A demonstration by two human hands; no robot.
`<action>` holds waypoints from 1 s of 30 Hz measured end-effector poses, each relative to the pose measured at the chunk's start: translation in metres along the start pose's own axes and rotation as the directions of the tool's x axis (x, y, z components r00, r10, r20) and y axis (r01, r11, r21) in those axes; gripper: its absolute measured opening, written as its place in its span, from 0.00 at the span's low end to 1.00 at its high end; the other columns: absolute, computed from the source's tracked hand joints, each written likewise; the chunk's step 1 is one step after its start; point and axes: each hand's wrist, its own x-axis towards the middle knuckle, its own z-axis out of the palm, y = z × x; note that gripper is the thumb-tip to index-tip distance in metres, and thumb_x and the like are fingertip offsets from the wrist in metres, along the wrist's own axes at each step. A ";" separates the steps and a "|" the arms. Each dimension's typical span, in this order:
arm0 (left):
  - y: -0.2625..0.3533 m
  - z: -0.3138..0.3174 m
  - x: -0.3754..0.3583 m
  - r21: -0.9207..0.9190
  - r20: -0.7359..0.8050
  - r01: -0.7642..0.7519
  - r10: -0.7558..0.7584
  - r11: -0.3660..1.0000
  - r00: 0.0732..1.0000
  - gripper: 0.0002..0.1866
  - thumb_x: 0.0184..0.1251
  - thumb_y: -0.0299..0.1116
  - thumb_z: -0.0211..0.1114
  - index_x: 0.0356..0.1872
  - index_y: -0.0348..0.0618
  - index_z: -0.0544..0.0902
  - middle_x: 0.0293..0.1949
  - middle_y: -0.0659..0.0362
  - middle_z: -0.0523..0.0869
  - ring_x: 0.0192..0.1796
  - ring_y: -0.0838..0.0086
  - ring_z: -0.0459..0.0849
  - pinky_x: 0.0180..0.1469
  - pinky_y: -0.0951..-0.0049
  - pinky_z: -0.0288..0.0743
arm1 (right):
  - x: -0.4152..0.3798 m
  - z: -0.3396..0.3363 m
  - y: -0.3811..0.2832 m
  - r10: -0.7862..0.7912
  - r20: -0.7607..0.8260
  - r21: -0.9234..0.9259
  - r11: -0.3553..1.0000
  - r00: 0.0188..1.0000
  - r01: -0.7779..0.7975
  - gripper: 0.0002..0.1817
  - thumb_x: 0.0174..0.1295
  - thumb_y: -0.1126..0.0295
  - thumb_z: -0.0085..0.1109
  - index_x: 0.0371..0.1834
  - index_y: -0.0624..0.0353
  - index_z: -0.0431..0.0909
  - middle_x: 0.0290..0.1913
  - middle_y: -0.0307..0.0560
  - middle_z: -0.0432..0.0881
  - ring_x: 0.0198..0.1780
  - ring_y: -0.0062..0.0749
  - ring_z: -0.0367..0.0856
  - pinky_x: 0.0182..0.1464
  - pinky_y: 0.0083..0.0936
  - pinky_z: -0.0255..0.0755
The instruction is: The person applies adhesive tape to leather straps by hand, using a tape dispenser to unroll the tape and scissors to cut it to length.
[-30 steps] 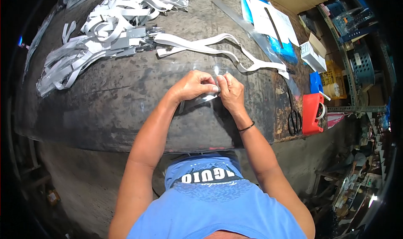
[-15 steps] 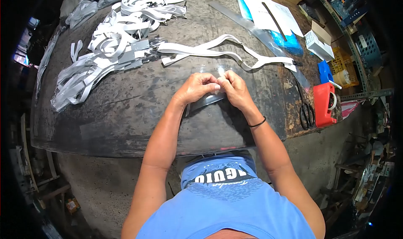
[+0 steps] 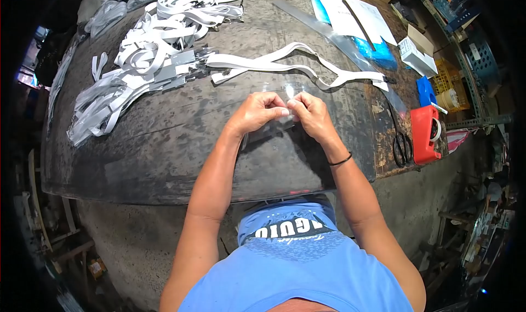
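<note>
Both hands meet over the dark table, just below a white strap. My left hand (image 3: pixel 258 113) pinches the edge of a clear plastic bag (image 3: pixel 278 127), thumb against fingers. Close beside it, my right hand (image 3: pixel 311 115) is closed in a pinch on the same clear plastic. The bag is transparent, so its outline is hard to follow under the hands. Beyond the fingers, the white strap (image 3: pixel 268 65) lies across the table with a dark clip at its right end.
White straps (image 3: pixel 145 52) are piled at the upper left, some in clear bags (image 3: pixel 101 106). At the right are black scissors (image 3: pixel 402 147), a red tape dispenser (image 3: pixel 424 134), a small white box (image 3: pixel 417 57) and papers (image 3: pixel 350 19) on blue plastic. The table (image 3: pixel 137 169) ends before my body.
My right hand has shifted slightly right and its fingers have turned a little. The clear plastic between the hands has changed shape and reflects less light at its lower edge.
</note>
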 end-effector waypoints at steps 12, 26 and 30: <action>0.000 -0.002 -0.001 0.030 -0.020 0.031 -0.030 0.999 0.999 0.09 0.63 0.35 0.69 0.33 0.39 0.85 0.26 0.65 0.83 0.28 0.84 0.77 0.31 0.80 0.70 | 0.007 0.017 -0.005 0.035 -0.105 -0.131 0.990 0.994 -0.049 0.18 0.66 0.57 0.59 0.30 0.63 0.80 0.23 0.45 0.77 0.28 0.20 0.75 0.31 0.25 0.71; -0.005 -0.002 0.001 0.023 -0.061 0.049 -0.048 0.999 0.997 0.11 0.66 0.39 0.67 0.31 0.41 0.83 0.24 0.66 0.82 0.26 0.85 0.76 0.29 0.82 0.69 | 0.010 0.023 0.007 -0.095 -0.145 0.088 0.990 0.985 0.108 0.20 0.68 0.56 0.54 0.31 0.64 0.79 0.24 0.57 0.76 0.24 0.35 0.71 0.30 0.33 0.68; -0.003 0.005 0.000 0.177 0.022 0.057 -0.062 0.983 0.998 0.10 0.69 0.37 0.65 0.34 0.41 0.82 0.26 0.66 0.82 0.27 0.85 0.76 0.30 0.81 0.70 | 0.004 0.021 -0.002 -0.176 -0.295 -0.298 0.951 0.939 0.085 0.18 0.68 0.57 0.54 0.32 0.62 0.79 0.25 0.54 0.79 0.28 0.34 0.78 0.33 0.34 0.70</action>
